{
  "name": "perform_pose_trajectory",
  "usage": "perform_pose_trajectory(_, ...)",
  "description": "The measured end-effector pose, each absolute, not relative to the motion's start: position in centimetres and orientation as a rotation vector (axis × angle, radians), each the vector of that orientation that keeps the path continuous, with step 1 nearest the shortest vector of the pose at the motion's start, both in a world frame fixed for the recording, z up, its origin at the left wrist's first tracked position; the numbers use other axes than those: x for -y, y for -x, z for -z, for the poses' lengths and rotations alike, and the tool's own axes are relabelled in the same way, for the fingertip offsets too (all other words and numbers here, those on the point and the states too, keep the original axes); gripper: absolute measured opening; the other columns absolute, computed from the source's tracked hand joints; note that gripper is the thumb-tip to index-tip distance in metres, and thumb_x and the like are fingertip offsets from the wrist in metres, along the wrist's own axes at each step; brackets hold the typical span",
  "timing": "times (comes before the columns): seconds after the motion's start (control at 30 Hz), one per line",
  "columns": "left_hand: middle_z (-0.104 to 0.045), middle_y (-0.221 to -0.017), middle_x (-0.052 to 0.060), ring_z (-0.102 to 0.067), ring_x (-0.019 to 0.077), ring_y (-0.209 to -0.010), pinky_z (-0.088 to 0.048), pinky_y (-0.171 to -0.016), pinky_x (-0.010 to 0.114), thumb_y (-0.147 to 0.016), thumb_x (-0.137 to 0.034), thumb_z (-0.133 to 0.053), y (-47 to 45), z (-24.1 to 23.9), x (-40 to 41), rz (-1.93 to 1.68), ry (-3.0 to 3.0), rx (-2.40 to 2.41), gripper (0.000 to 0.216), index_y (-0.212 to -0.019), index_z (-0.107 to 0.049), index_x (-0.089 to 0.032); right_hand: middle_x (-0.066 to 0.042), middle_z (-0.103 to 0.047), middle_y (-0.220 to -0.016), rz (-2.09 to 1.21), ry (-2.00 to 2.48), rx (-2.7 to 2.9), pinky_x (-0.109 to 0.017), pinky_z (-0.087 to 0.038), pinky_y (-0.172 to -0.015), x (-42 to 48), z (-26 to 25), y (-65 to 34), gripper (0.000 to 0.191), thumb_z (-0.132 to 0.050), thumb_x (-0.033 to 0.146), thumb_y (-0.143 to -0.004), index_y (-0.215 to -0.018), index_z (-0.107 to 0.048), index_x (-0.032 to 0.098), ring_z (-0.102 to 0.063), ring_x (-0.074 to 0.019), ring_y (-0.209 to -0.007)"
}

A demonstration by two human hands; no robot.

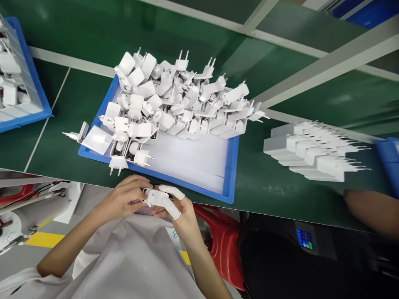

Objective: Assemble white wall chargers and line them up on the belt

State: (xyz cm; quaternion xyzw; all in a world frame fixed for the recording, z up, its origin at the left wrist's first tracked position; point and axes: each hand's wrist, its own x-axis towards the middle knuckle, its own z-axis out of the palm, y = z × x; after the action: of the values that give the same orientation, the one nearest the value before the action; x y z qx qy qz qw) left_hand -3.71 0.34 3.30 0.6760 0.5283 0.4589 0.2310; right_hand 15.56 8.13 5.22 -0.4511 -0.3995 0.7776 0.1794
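My left hand [124, 199] and my right hand [177, 209] meet close to my body, just below the green table's near edge. Together they grip one small white charger plug [152, 197]. White finger cots cover two fingers of my right hand. Right above the hands lies a blue tray [229, 174] on the green table [268, 182]. A heap of several white charger plugs [174, 99] fills its far and left part. The tray's near right part shows bare white liner.
A neat row of white chargers [311, 151] lies on the table at the right, beside a blue bin edge [389, 155]. Another person's arm [372, 209] reaches in at the right. A second blue tray [21, 74] sits far left. A red stool [222, 241] is below.
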Motion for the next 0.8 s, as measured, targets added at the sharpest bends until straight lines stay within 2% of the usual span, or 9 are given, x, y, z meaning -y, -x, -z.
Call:
perform_pose_trajectory(0.17, -0.07, -0.124, 0.01, -0.063, 0.0221, -0.104, -0.054, -0.081, 0.031, -0.098, -0.018, -0.057, 3.6, -5.5, 0.6, -1.065, -1.4, -1.522, 0.009, -0.091, -0.064, -0.021, -0.004, -0.073, -0.113, -2.349, 1.264, 1.048, -0.034, -0.064, -0.068, -9.5, -5.9, -15.4, 0.034, -0.085, 0.043, -0.074, -0.101, -0.073, 0.026, -0.074, -0.0186, -0.072)
perform_pose_trajectory(0.27, -0.069, -0.126, 0.009, -0.067, 0.0164, -0.082, -0.053, -0.065, 0.026, -0.097, -0.027, -0.057, 3.4, -6.2, 0.4, -0.962, -0.887, -1.445, 0.006, -0.1, -0.06, -0.022, -0.004, -0.072, -0.117, -2.355, 1.261, 1.054, -0.035, -0.065, -0.072, -9.5, -5.8, -15.6, 0.03, -0.084, 0.04, -0.077, -0.101, -0.073, 0.027, -0.075, -0.0188, -0.075)
perform_pose_trajectory(0.33, -0.069, -0.123, 0.008, -0.064, 0.0126, -0.069, -0.053, -0.062, 0.025, -0.094, -0.031, -0.061, 3.3, -6.3, -0.1, -0.935, -0.657, -1.384, 0.016, -0.107, -0.057, -0.022, -0.003, -0.072, -0.118, -2.36, 1.246, 1.064, -0.034, -0.066, -0.072, -9.4, -5.7, -15.6, 0.027, -0.082, 0.04, -0.079, -0.101, -0.073, 0.028, -0.075, -0.0183, -0.077)
perform_pose_trajectory(0.47, -0.069, -0.121, 0.01, -0.069, 0.0167, -0.082, -0.057, -0.074, 0.029, -0.089, -0.036, -0.067, 3.4, -6.3, -1.1, -0.937, -0.472, -1.248, 0.026, -0.108, -0.062, -0.018, -0.003, -0.071, -0.115, -2.355, 1.247, 1.091, -0.034, -0.066, -0.074, -9.4, -6.0, -15.5, 0.024, -0.081, 0.04, -0.08, -0.1, -0.073, 0.028, -0.075, -0.0193, -0.085)
perform_pose_trajectory(0.67, -0.069, -0.125, 0.013, -0.07, 0.02, -0.088, -0.056, -0.073, 0.028, -0.088, -0.043, -0.069, 3.9, -6.2, -1.4, -0.898, -0.418, -1.2, 0.033, -0.108, -0.067, -0.017, -0.003, -0.071, -0.118, -2.438, 1.29, 1.076, -0.031, -0.066, -0.07, -10.4, -6.5, -15.2, 0.023, -0.082, 0.039, -0.078, -0.094, -0.072, 0.026, -0.075, -0.018, -0.081)
perform_pose_trajectory(0.8, -0.068, -0.128, 0.011, -0.069, 0.0196, -0.088, -0.056, -0.074, 0.028, -0.09, -0.044, -0.068, 3.7, -6.4, -1.2, -0.892, -0.4, -1.199, 0.031, -0.108, -0.066, -0.019, -0.004, -0.069, -0.121, -2.503, 1.301, 1.063, -0.033, -0.066, -0.072, -10.8, -6.4, -15.3, 0.031, -0.084, 0.043, -0.076, -0.099, -0.071, 0.026, -0.075, -0.0191, -0.084)
